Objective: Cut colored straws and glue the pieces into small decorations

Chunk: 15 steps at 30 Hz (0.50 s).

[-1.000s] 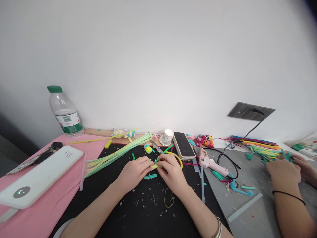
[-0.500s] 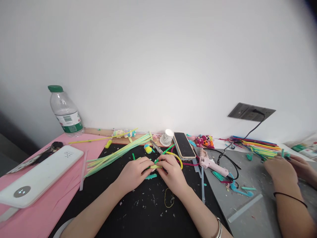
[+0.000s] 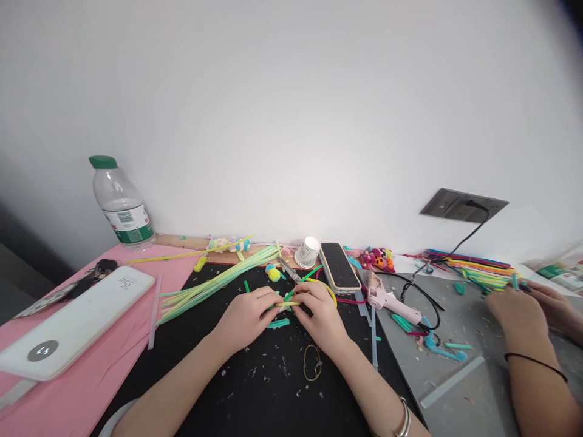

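Note:
Over the black mat (image 3: 268,400), my left hand (image 3: 248,315) and my right hand (image 3: 319,312) face each other, fingertips pinched on a short yellow-green strip (image 3: 288,303) stretched between them. Green pieces lie just behind the strip, partly hidden by the fingers. A teal folded piece (image 3: 277,324) rests on the mat below my left fingertips. Behind my hands are scissors (image 3: 290,271), a small yellow and blue ball (image 3: 273,273) and a yellow loop (image 3: 333,295). A bundle of pale green pipe cleaners (image 3: 218,282) lies left of them.
A bottle (image 3: 122,206) and a white power bank (image 3: 77,321) stand and lie on the left. Behind are a paper cup (image 3: 307,252) and a phone (image 3: 339,267). A pink glue gun (image 3: 394,303) with cable lies right, near another person's hands (image 3: 519,312).
My right fingers have shifted slightly outward, and more of the yellow-green strip shows between my hands. The other person's hands have moved slightly with the green piece.

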### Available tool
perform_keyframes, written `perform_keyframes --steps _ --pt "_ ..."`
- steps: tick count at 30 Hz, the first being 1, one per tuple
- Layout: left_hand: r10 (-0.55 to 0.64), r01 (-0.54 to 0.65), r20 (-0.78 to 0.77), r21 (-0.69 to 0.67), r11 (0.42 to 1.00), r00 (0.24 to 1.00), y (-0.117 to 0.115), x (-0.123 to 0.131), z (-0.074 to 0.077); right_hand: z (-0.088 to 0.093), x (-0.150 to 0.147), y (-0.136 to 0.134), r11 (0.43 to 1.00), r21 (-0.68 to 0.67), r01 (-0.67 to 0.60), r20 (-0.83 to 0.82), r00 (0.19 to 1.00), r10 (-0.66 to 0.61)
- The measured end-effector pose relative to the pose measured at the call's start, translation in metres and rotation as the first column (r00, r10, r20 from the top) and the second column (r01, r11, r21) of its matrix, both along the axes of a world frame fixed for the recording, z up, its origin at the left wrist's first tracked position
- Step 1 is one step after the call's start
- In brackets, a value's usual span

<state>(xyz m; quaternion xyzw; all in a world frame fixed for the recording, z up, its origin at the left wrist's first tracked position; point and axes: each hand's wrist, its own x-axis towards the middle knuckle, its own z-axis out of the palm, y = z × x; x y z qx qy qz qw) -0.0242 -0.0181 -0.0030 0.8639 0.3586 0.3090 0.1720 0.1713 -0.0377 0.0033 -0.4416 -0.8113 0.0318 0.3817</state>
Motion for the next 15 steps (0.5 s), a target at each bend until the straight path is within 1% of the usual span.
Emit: perform_keyframes --steps 7,11,15 --pt "0.012 -0.010 0.030 -0.087 0.996 0.999 0.0002 -0.0007 0.0030 0.0008 -0.0006 0.0000 1.000 -0.029 -0.010 -0.034 0.999 0.009" --pt "0.041 -0.034 0.061 -0.117 0.993 0.997 0.0004 0.0001 0.0039 0.0003 -0.0002 0.0003 0.999 -0.052 -0.012 -0.040 0.999 0.010" --pt "0.072 -0.053 0.105 -0.175 0.983 0.992 0.0009 0.0020 0.0044 -0.0005 0.0013 0.0004 0.998 -0.064 -0.010 -0.038 0.999 0.008"
